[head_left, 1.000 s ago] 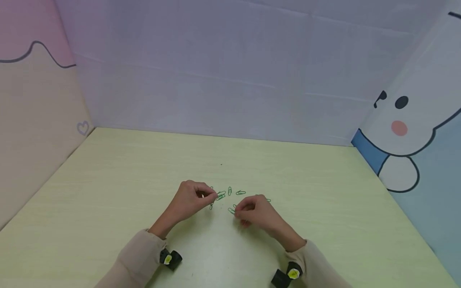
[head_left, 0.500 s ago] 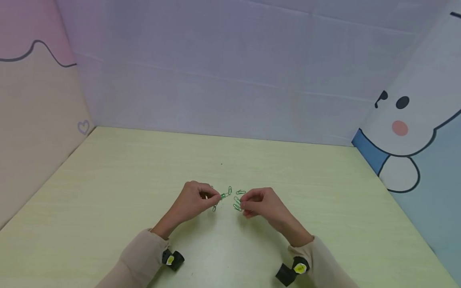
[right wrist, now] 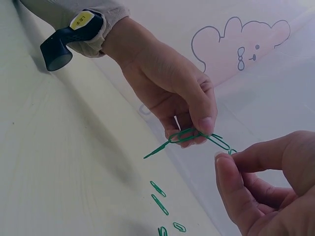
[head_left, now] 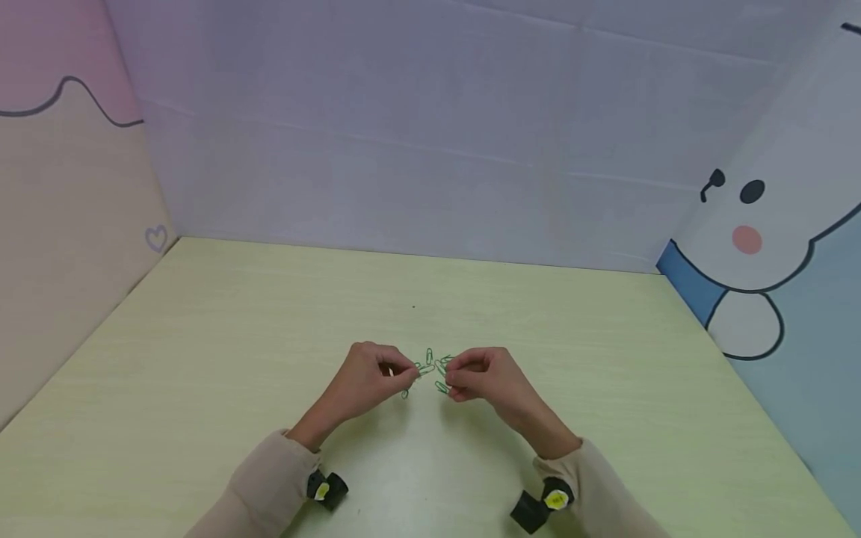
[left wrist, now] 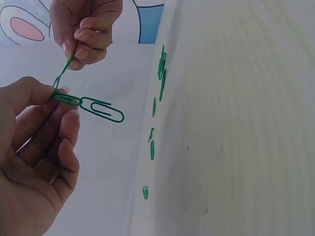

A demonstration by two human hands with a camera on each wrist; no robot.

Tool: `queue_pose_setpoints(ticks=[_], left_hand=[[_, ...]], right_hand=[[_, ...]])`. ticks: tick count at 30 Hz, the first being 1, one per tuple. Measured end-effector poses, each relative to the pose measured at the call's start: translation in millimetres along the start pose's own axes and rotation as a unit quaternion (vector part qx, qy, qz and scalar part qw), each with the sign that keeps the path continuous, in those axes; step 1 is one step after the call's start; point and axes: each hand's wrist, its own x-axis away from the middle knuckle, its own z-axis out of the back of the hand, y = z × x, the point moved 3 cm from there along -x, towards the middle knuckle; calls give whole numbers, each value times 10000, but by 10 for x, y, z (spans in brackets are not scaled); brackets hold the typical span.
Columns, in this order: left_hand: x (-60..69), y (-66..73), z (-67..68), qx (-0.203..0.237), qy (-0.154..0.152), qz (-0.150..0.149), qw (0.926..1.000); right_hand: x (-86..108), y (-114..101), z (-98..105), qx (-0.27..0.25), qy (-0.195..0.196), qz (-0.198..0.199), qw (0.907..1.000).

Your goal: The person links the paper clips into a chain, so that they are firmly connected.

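Note:
Green paper clips linked end to end hang from my left hand (head_left: 373,377), whose thumb and index finger pinch them. In the left wrist view a linked clip (left wrist: 102,109) sticks out beyond the left fingertips (left wrist: 59,94). Opposite, my right hand (head_left: 494,385) pinches a green clip between thumb and finger; in the right wrist view this clip (right wrist: 233,152) mostly hides behind the fingertips. The clips of both hands meet between them, but whether they are hooked together I cannot tell. Both hands are above the table.
Several loose green clips lie on the table (head_left: 430,299) beyond and beneath the hands, one upright in view (head_left: 429,356). A pale wall (head_left: 403,134) stands behind the table, with printed side panels left and right. Each sleeve carries a black wrist camera (head_left: 328,489).
My right hand has moved up and, overall, slightly right, with its clip turned toward the left hand. My left hand has shifted a little right, and the clips they hold are now closer together.

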Motion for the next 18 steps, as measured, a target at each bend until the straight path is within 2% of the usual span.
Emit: queue_pose_setpoints(ticks=[13,16,18], left_hand=[[20,38,-23,-190,156,-105,9996],[27,47,-42,-389,196,-232,9988],[32,70,-56,-622,277,-432,9967]], right_hand=[[-11,7,-15,-79,40,-117,9999],[-15,17,-19,-62,85,-167,9998],[-19,25,-25,-51,119,-208,9997]])
